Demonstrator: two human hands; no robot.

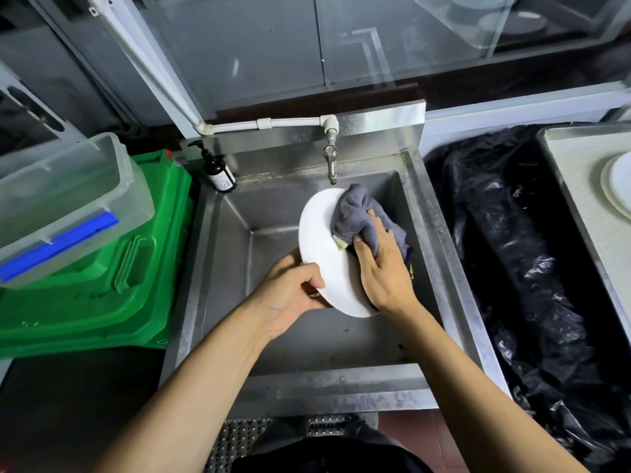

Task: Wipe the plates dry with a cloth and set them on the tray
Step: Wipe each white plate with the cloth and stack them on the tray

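A white plate [319, 240] is held tilted on edge over the steel sink [239, 213]. My left hand [290, 295] grips its lower left rim, fingers curled over the edge. My right hand [382, 268] holds a grey cloth [358, 213] against the plate's right side; the cloth is bunched over the rim. At the far right a pale tray [573, 172] carries white plates [618, 186], cut off by the frame edge.
A tap [330, 162] hangs just above the plate. A brown soap pump bottle [218, 172] stands at the sink's back left corner. A green crate [102, 285] with a clear box [68, 199] is on the left. A black-bagged bin [512, 250] sits between sink and tray.
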